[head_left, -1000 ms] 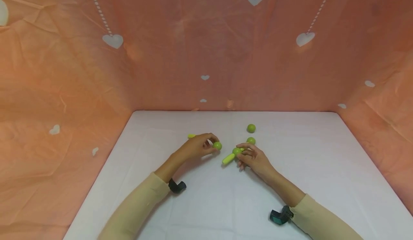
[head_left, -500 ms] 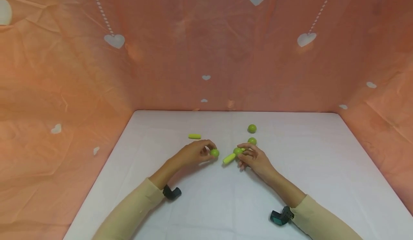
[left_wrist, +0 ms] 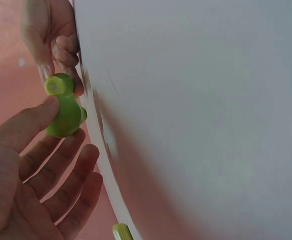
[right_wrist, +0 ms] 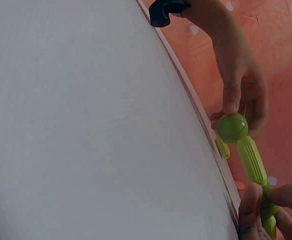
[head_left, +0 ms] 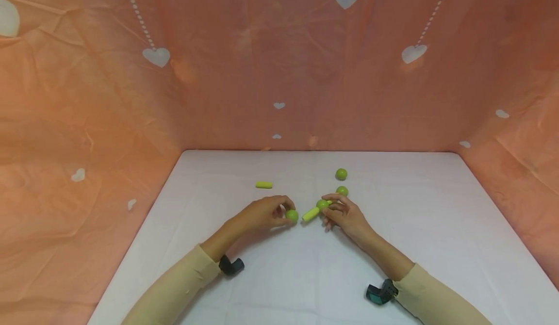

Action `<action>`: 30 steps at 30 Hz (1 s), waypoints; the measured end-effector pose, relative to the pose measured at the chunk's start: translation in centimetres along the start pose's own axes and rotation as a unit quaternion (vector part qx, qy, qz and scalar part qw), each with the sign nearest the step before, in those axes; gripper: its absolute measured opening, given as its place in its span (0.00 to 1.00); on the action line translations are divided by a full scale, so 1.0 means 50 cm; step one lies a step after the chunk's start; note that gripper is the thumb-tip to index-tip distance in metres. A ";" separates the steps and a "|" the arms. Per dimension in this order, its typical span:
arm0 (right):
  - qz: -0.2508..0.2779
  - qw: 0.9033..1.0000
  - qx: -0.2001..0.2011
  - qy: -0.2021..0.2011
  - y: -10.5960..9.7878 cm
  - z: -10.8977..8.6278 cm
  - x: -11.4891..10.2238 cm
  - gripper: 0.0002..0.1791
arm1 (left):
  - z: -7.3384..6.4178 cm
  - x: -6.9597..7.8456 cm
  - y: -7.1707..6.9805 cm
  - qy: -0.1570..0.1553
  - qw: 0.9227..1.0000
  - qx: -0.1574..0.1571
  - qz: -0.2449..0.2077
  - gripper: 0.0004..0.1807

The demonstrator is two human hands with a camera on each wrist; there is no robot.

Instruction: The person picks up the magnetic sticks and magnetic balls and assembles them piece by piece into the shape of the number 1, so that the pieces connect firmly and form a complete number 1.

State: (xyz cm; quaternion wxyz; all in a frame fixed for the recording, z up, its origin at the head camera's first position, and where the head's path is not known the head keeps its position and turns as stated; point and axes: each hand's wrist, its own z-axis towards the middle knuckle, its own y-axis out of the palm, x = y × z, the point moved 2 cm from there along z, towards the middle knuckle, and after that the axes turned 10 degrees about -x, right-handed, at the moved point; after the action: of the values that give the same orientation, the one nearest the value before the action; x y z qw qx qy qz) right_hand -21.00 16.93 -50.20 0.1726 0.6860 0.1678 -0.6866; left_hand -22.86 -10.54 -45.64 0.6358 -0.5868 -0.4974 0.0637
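Observation:
My left hand pinches a green ball between thumb and fingertips. To its right, my right hand grips another green ball, from which a yellow-green rod sticks out toward the left hand. A second rod leads from the gripped ball back to a further green ball, partly behind the right fingers. In the right wrist view the left hand's ball is right at the tip of the grooved rod. The left wrist view shows the rod's hollow end just beyond that ball.
A loose green ball lies behind the joined pieces. Farther left, a loose yellow-green rod rests on the white table. Orange cloth with white hearts hangs around the back and sides.
The left hand has come nearer me with its green ball, uncovering the loose rod, and the ball now sits by the rod's end. The right hand holds nearly still.

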 end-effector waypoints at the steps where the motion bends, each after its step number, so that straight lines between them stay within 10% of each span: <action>1: -0.001 1.000 0.001 0.001 0.000 0.000 0.000 0.26 | 0.000 0.001 0.001 -0.001 1.000 -0.001 0.001 0.17; 30: 0.003 1.000 0.011 0.015 0.001 0.000 -0.002 0.26 | -0.004 0.024 0.011 0.023 1.000 -0.016 0.007 0.17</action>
State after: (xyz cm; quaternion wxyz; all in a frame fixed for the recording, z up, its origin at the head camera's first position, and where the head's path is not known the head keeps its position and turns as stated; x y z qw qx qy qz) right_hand -20.99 16.88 -50.11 0.1646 0.6984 0.1604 -0.6778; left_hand -21.83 -9.68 -45.39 0.6372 -0.6013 -0.4798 0.0467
